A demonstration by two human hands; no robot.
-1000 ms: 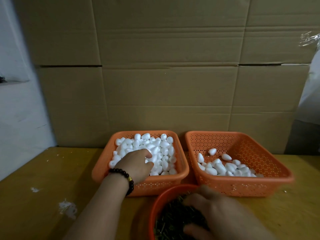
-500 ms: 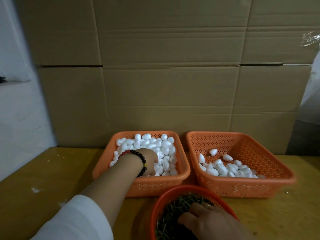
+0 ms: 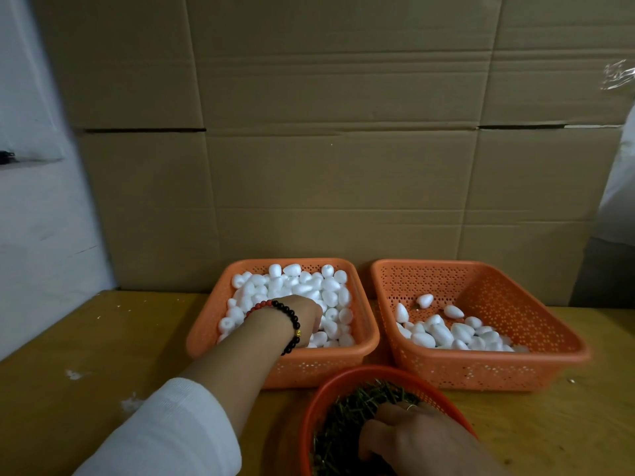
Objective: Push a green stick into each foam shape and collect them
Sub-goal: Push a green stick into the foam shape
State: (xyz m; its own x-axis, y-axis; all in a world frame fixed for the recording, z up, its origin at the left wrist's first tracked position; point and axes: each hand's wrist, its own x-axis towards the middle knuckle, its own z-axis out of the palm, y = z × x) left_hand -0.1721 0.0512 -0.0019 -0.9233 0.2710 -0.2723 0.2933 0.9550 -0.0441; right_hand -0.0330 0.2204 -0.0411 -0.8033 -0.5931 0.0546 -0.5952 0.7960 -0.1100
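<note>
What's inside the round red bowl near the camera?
The bowl holds a heap of green sticks, with the right hand dug in. Its fingertips and any stick they hold are hidden.

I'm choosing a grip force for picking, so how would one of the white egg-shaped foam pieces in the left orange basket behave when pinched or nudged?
The white egg-shaped foam pieces are probably very light, being foam. Their rounded sides suggest they would roll if nudged. A hard pinch may dent them.
</note>
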